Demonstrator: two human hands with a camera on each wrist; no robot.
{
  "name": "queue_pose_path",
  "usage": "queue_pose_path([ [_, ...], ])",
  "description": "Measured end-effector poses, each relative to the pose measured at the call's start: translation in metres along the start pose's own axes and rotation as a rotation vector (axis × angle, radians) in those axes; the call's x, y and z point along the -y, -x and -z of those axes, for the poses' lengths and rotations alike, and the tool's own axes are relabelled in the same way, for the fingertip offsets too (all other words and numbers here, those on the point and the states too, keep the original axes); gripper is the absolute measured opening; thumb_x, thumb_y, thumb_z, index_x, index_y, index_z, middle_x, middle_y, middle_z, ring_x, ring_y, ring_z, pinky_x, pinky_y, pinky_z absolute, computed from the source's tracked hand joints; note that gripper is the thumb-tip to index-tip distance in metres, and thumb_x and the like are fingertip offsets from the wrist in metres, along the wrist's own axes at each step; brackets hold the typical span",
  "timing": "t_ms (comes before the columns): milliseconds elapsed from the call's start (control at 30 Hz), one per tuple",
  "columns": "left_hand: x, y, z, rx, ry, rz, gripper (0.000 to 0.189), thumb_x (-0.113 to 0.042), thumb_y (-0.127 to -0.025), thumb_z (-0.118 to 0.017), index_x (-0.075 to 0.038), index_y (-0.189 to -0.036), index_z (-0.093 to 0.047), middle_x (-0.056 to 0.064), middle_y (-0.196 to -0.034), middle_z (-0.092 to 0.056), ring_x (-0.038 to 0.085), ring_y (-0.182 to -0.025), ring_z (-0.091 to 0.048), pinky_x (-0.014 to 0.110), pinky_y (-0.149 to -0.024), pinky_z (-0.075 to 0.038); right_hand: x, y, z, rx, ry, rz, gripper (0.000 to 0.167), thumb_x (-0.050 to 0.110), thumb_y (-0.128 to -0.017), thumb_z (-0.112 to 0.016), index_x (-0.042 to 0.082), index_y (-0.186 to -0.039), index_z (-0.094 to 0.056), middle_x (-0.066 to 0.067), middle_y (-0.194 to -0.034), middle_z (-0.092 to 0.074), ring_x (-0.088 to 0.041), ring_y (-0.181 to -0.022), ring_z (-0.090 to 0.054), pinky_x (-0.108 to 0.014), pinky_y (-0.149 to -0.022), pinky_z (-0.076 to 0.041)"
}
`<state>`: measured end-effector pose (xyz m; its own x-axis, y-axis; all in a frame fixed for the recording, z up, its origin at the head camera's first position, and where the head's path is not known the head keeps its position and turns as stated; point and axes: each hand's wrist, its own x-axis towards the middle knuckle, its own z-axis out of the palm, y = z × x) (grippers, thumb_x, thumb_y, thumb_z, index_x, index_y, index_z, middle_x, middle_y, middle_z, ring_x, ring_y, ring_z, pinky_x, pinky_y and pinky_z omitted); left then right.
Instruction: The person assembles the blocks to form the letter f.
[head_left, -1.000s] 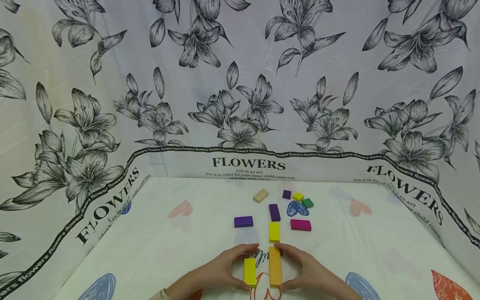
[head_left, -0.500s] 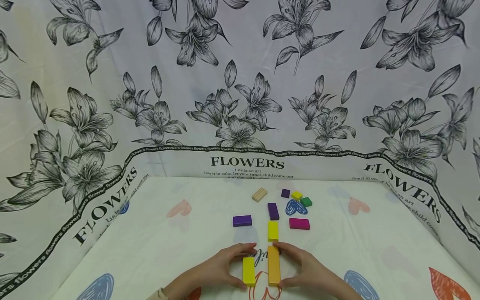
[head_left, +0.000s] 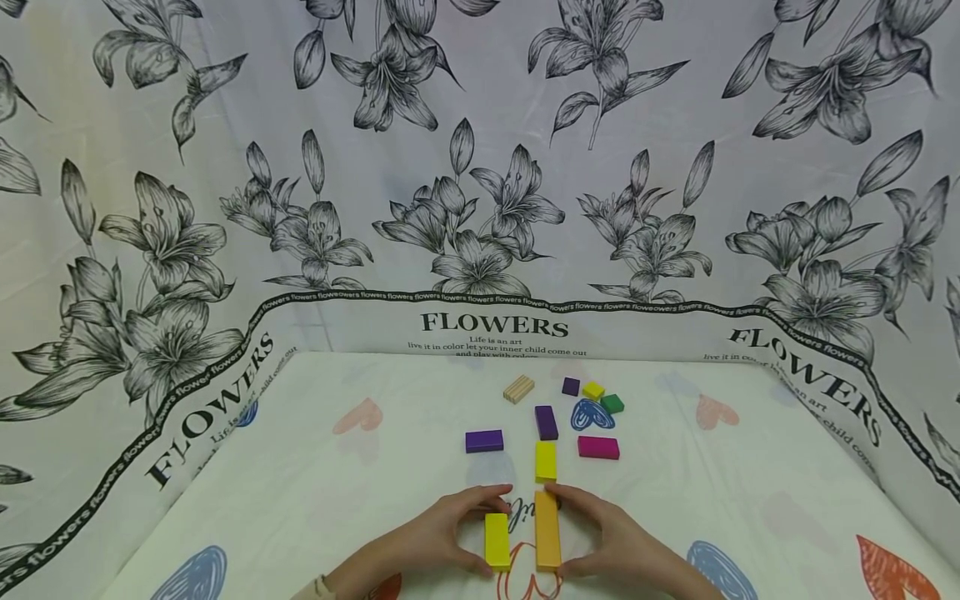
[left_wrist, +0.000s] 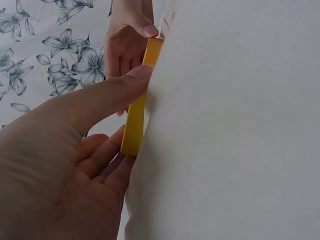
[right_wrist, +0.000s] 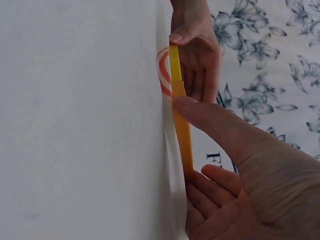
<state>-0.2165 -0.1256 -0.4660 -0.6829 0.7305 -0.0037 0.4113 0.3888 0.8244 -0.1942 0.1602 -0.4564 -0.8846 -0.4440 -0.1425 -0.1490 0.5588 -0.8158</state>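
Note:
At the front of the table, my left hand holds a yellow rectangular block lengthwise, its thumb at the near end and its fingers by the far end. Beside it, my right hand spans a longer orange block in the same way, thumb at the near end and index finger at the far end. Both blocks lie flat and parallel, a small gap between them. The left wrist view shows fingertips against the yellow block. In the right wrist view, the thumb rests on the orange block.
Just beyond the orange block lies another yellow block. Farther back are two purple blocks, a magenta block, a ridged wooden piece and small purple, yellow and green blocks. A floral cloth hangs behind.

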Motion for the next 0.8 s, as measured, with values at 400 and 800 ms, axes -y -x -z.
queue_pose_path([
  [400,-0.0005,0.0006,0.0011,-0.001,-0.049,-0.054,0.084,-0.034,-0.080,-0.080,-0.021,-0.150,-0.035,-0.007,-0.134,-0.060,0.006,-0.125,-0.055,0.024,-0.111,-0.043,-0.0011,-0.0006,0.0009,-0.028,0.005,0.019,0.090,0.044,-0.066,-0.087,0.029,-0.144,-0.045,0.003,-0.149,-0.049,-0.034,-0.139,-0.042,-0.067,-0.108,-0.035],
  [800,-0.0055,0.0011,0.0020,-0.002,-0.070,-0.031,0.085,-0.032,-0.080,-0.081,-0.019,-0.150,-0.035,-0.006,-0.134,-0.060,0.007,-0.123,-0.055,0.025,-0.110,-0.045,-0.0042,-0.0027,0.0018,-0.047,0.011,0.024,0.089,0.045,-0.066,-0.087,0.032,-0.144,-0.046,0.002,-0.149,-0.049,-0.035,-0.139,-0.042,-0.069,-0.107,-0.034],
])
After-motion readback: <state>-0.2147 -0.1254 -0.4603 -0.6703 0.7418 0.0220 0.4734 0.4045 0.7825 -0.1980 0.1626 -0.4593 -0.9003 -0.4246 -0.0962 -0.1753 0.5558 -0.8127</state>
